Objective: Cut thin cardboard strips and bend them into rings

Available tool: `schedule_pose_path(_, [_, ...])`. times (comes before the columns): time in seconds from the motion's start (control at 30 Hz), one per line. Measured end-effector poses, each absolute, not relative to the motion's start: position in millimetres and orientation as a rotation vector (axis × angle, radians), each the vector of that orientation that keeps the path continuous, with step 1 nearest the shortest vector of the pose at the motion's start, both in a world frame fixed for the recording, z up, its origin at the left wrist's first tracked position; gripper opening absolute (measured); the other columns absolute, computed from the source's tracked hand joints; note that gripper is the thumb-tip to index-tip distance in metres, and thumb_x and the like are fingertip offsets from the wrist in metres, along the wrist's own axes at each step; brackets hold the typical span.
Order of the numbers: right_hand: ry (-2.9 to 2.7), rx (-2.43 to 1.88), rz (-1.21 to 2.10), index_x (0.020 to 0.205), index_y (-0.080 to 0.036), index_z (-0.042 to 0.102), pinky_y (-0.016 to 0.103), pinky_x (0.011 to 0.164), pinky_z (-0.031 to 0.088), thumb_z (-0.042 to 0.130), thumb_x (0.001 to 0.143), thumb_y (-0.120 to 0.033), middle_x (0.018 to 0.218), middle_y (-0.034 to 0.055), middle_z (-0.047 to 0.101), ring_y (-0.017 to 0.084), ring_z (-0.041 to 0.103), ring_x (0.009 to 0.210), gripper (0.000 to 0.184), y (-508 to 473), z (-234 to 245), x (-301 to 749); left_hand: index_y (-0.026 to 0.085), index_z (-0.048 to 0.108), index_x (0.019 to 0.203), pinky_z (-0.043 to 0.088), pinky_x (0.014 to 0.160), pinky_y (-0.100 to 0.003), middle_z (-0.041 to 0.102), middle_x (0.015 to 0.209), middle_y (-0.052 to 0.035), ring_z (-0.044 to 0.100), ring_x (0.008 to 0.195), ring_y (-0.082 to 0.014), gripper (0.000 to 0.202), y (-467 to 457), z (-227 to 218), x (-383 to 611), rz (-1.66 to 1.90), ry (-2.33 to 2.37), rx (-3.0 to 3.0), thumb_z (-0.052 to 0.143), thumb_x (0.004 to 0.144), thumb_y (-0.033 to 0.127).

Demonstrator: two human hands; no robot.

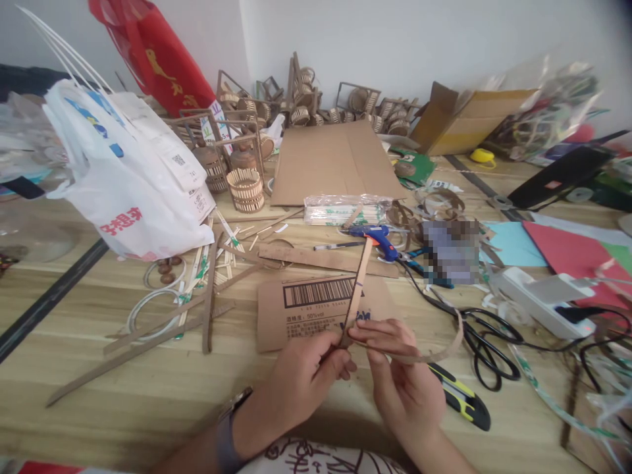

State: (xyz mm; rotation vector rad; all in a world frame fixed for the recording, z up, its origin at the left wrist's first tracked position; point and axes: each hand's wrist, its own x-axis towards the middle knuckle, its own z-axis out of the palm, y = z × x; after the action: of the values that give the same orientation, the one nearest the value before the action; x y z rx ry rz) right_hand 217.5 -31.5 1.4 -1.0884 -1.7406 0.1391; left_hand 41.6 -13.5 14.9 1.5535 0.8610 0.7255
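My left hand (309, 375) is closed, pinching a narrow brown cardboard strip (359, 283) near its lower end. The strip slants up and away, with a short dark mark across it. My right hand (407, 385) meets the left at that lower end. Its thumb and fingers close on a thin brown strip (451, 345) that curls out to the right. Whether the two strips are one bent piece is hidden by the fingers. Beneath them lies a flat cardboard piece (274, 316) printed with a barcode.
A blue glue gun (382, 240), black-handled scissors (486, 342) and a yellow-black utility knife (467, 398) lie close by. Cardboard strips (210, 303) and a white bag (128, 191) are on the left. Behind stand small stick baskets (245, 191), a cardboard sheet (336, 164) and a power strip (543, 303).
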Motion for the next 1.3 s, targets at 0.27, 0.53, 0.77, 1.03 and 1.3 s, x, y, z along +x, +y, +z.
schedule_pose_path(0.27, [-1.921,-1.115,0.036,0.115,-0.027,0.061,0.039,0.083,0.058,0.063,0.093,-0.024,0.102,0.0059,0.078,0.024,0.073,0.099,0.022,-28.6,12.1,216.6,0.018,0.057,0.083,0.045,0.058,-0.020,0.065,0.066,-0.0015,0.063,0.060,-0.0133,0.040,-14.3,13.7,39.7,0.820,0.861,1.600,0.039,0.105,0.046])
schedule_pose_path(0.53, [-1.894,-1.115,0.120,0.119,-0.028,0.059,0.037,0.078,0.060,0.063,0.092,-0.019,0.101,0.0052,0.078,0.024,0.075,0.095,0.029,-33.5,11.4,213.6,0.020,0.051,0.075,0.041,0.059,-0.023,0.060,0.065,-0.0011,0.057,0.060,-0.0126,0.051,-14.0,15.1,38.0,0.856,0.856,1.738,0.030,0.106,0.054])
schedule_pose_path(0.77, [-2.014,-1.085,0.014,0.124,-0.025,0.060,0.041,0.086,0.056,0.058,0.092,-0.019,0.107,0.0081,0.076,0.026,0.069,0.108,0.033,-21.0,17.2,230.9,0.020,0.050,0.074,0.035,0.052,-0.023,0.048,0.056,0.0034,0.046,0.051,-0.0105,0.052,-9.2,26.7,30.6,0.759,0.827,1.579,0.031,0.104,0.058])
schedule_pose_path(1.03, [-1.963,-1.257,0.218,0.102,-0.029,0.070,0.033,0.068,0.055,0.056,0.095,-0.025,0.085,0.0014,0.075,0.020,0.070,0.077,0.016,-5.7,11.5,253.5,0.019,0.061,0.092,0.051,0.075,-0.030,0.066,0.082,-0.0041,0.064,0.084,-0.0189,0.029,-1.4,36.6,19.6,1.230,1.281,1.816,0.039,0.103,0.034])
schedule_pose_path(1.3, [-1.103,-1.230,1.157,0.098,-0.022,0.066,0.036,0.074,0.060,0.066,0.088,-0.052,0.084,0.0083,0.079,0.023,0.075,0.080,0.032,-5.2,5.5,227.5,0.021,0.063,0.094,0.053,0.075,-0.028,0.069,0.090,-0.0048,0.066,0.084,-0.0172,0.014,-9.2,31.0,32.2,1.229,1.173,1.921,0.050,0.099,0.024])
